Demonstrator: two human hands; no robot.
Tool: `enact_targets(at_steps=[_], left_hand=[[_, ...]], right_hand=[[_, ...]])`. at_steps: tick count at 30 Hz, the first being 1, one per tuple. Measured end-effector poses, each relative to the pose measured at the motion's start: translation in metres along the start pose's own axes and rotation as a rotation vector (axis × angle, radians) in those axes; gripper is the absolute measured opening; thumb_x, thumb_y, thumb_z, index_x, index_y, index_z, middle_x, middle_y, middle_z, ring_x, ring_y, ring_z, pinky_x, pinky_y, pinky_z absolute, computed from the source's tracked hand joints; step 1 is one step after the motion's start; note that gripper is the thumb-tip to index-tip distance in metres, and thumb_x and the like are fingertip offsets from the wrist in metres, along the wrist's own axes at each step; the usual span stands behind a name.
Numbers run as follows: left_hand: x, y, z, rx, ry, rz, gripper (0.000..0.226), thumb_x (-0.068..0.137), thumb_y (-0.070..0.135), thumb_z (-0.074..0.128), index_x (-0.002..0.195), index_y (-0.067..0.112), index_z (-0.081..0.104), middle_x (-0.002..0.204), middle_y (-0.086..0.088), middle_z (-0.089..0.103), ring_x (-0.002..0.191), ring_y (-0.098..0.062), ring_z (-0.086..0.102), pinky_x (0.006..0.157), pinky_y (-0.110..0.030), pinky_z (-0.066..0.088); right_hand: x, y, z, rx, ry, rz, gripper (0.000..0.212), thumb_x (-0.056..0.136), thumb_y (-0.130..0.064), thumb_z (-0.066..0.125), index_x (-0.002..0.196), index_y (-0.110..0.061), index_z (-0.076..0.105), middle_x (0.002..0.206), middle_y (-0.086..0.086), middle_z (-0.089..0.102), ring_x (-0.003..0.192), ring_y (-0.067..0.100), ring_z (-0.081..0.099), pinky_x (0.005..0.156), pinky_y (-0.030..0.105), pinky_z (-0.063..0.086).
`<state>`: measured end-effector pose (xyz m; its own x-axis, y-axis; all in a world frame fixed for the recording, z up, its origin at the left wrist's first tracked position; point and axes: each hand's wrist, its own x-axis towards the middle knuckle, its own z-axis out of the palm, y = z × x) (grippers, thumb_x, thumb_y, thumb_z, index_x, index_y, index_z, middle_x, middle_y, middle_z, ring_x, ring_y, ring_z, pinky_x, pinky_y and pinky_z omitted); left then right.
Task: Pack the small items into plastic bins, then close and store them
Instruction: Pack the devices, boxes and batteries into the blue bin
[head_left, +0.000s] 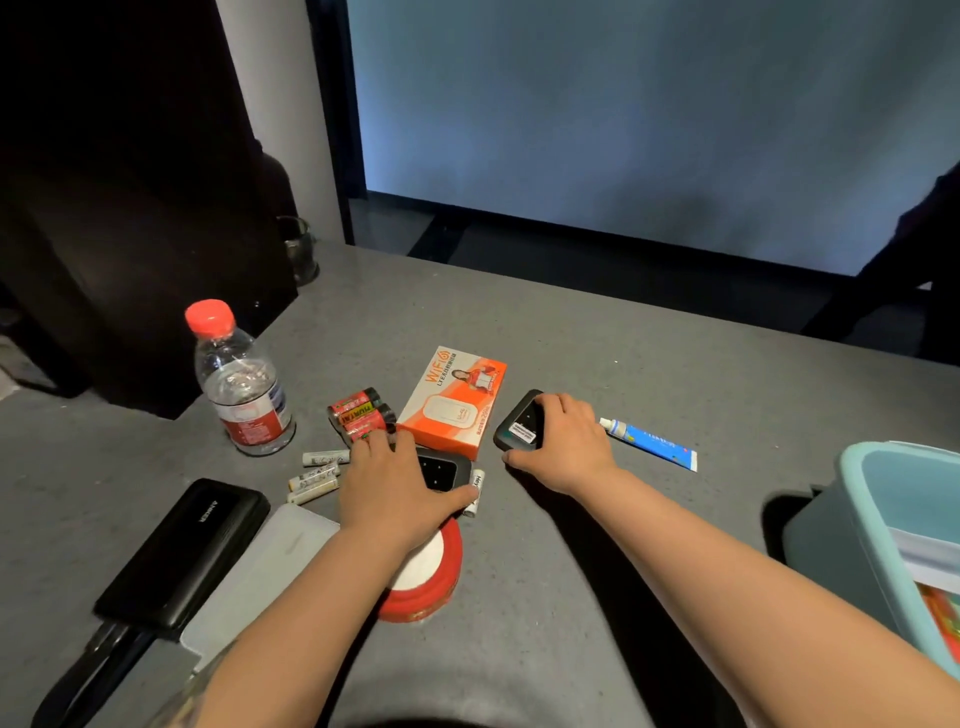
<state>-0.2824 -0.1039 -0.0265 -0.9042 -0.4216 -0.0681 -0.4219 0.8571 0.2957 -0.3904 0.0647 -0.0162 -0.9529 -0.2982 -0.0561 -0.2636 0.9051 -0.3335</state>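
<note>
My left hand (397, 480) lies over a small black device (441, 470), thumb beside a white battery (475, 491). My right hand (563, 441) grips a second black device (517, 423), fingers curled over its far edge and thumb at its near edge. Between them lies an orange WiFi box (454, 400). A pack of red batteries (358, 410) and several loose white batteries (317, 473) lie left of my left hand. A blue-and-white tube (649, 441) lies right of my right hand. A light blue plastic bin (893, 551) stands at the right edge, partly cut off.
A water bottle with a red cap (239, 379) stands at the left. A black power bank (187, 551) and a grey pouch (265, 577) lie at the near left. A red-and-white round tin (431, 577) sits under my left wrist. A dark cabinet (130, 234) rises at the back left.
</note>
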Motion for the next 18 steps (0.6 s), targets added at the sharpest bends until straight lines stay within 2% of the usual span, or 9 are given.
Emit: enact_targets(at_steps=[3,7,13,18], left_hand=[[0.001,0.000,-0.001,-0.123,-0.031,0.037,0.085,0.059,0.070,0.066,0.126,0.024,0.040,0.122,-0.005,0.041,0.118,-0.025,0.037,0.092,-0.038,0.041],[0.000,0.002,-0.006,-0.200,-0.128,0.100,0.085,0.052,0.052,0.076,0.124,0.024,0.040,0.119,0.001,0.039,0.112,-0.018,0.042,0.083,-0.029,0.041],[-0.010,0.002,0.002,-0.139,-0.069,0.102,0.091,0.050,0.058,0.074,0.128,0.032,0.037,0.126,0.001,0.043,0.120,-0.022,0.037,0.089,-0.033,0.040],[-0.017,0.001,-0.008,-0.240,-0.009,0.078,0.092,0.047,0.050,0.081,0.128,0.030,0.042,0.119,-0.004,0.045,0.115,-0.024,0.036,0.087,-0.031,0.036]], right_hand=[[0.002,0.000,-0.001,0.017,0.001,0.009,0.079,0.065,-0.050,0.076,0.130,-0.019,0.043,0.128,0.002,0.050,0.120,0.023,0.042,0.097,0.036,0.040],[-0.002,0.000,-0.006,-0.036,-0.037,0.047,0.088,0.056,-0.057,0.080,0.126,-0.019,0.042,0.124,0.005,0.048,0.117,0.024,0.041,0.094,0.037,0.044],[-0.021,0.007,-0.006,-0.002,-0.068,0.051,0.089,0.055,-0.056,0.080,0.126,-0.021,0.041,0.122,0.005,0.051,0.116,0.025,0.040,0.097,0.037,0.042],[-0.045,0.006,-0.015,0.006,-0.053,0.047,0.092,0.048,-0.055,0.083,0.126,-0.025,0.044,0.118,0.004,0.051,0.115,0.024,0.043,0.097,0.035,0.042]])
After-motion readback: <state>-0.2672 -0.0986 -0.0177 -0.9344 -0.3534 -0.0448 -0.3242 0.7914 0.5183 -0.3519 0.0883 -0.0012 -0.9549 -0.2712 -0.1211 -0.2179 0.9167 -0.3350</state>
